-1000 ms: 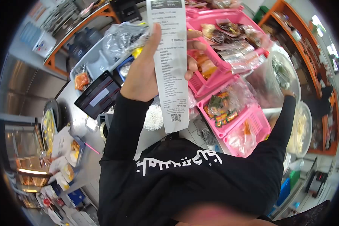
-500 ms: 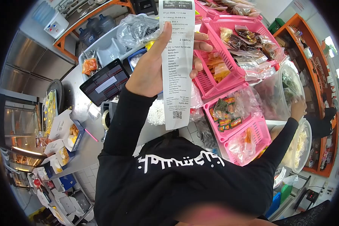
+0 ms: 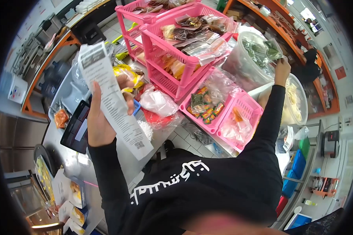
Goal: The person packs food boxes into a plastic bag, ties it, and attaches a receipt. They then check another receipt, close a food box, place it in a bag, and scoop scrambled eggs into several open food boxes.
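My left hand (image 3: 100, 117) grips a long printed paper receipt (image 3: 111, 98), its thumb in front and its fingers behind. The strip slants down to the right over the metal table. My right hand (image 3: 282, 67) is at the rim of a large translucent tub (image 3: 245, 72) holding green leafy packets. Its fingers are closed on a clear plastic packet of green leaves (image 3: 273, 51) at the rim; the fingertips are partly hidden. A dark tablet (image 3: 75, 127) stands behind my left wrist.
Pink stacked baskets (image 3: 172, 62) with sauce packets stand ahead. A lower pink basket (image 3: 249, 107) holds sachets. Another tub (image 3: 296, 100) with pale contents sits beside my right forearm. Open food boxes (image 3: 72, 196) lie at the lower left.
The view has turned rightward. My left hand has lowered and tilted the receipt. My right hand has risen along the tub's rim, with a green packet now at its fingers.
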`<state>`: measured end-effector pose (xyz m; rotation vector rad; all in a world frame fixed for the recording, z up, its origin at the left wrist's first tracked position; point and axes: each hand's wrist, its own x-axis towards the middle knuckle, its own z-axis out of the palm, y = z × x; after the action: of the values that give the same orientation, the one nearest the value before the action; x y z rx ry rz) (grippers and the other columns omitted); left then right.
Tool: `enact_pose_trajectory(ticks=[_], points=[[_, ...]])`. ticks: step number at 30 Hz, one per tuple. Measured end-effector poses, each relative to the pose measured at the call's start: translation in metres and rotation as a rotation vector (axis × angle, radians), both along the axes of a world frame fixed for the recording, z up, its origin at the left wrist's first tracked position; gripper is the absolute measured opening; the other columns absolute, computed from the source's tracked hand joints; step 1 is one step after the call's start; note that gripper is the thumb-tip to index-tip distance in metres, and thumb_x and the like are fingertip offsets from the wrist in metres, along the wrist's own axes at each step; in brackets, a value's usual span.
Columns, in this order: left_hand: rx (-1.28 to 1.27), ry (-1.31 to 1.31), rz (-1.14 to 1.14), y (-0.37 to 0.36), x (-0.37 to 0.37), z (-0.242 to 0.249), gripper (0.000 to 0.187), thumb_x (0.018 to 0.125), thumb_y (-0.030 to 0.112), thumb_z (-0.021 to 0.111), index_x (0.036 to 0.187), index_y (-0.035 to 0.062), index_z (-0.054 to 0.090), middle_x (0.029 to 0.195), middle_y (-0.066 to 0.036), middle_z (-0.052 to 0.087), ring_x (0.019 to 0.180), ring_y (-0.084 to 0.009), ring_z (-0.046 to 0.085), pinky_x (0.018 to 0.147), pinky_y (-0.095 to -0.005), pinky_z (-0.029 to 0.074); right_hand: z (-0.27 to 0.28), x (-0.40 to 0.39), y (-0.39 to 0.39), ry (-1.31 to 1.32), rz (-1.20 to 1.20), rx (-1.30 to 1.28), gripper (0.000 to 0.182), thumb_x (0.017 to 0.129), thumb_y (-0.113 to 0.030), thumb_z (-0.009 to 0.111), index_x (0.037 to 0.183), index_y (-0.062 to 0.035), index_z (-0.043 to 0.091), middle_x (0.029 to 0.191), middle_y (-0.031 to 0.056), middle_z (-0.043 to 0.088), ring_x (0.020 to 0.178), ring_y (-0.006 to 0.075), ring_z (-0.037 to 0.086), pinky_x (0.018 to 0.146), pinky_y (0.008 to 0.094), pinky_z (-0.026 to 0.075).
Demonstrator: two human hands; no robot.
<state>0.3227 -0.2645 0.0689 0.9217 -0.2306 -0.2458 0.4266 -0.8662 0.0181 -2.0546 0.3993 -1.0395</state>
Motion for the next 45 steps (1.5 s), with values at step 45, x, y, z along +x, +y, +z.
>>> enact_pose_trajectory(ticks=[45], points=[[0.335, 0.648, 1.564, 0.451, -0.558, -0.144, 0.040, 0.083, 0.027, 0.073, 0.111, 0.0046, 0.056, 0.087, 0.001, 0.060, 0.066, -0.0049, 0.053, 0.054, -0.0203, 0.040, -0.097, -0.464, 1.044, 0.851, 2.358, -0.006, 0.015, 0.089, -0.011, 0.062, 0.098, 0.0014, 0.065, 0.082, 0.0065, 0.068, 0.071, 0.0086, 0.062, 0.056, 0.0246, 0.053]])
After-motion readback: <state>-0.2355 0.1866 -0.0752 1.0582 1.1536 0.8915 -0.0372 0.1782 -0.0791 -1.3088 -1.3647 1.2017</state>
